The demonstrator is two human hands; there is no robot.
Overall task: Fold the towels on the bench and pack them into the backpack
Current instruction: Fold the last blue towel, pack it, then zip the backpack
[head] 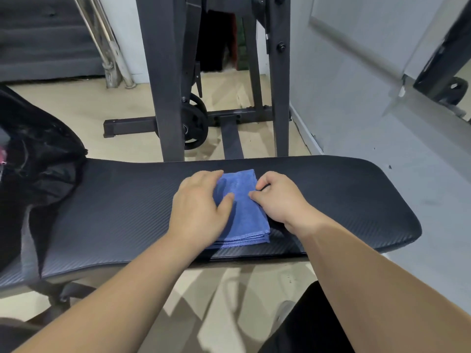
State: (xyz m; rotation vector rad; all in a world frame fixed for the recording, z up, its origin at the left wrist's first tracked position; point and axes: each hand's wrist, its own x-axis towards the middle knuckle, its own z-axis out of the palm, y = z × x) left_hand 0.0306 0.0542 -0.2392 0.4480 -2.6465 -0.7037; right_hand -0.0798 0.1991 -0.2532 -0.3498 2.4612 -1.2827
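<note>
We see a folded blue microfiber towel (242, 212) lying on the black padded bench (331, 200). Our left hand (198, 202) lies flat on its 9 o'clock side, and our right hand (277, 197) pinches its 3 o'clock edge. The black backpack (38, 169) stands at 9 o'clock on the bench. A weight plate (195, 123) hangs at 12 o'clock.

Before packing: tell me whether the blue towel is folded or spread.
Folded. The blue microfibre towel lies as a compact rectangle on the black padded bench, stacked edges showing at its near end.
</note>
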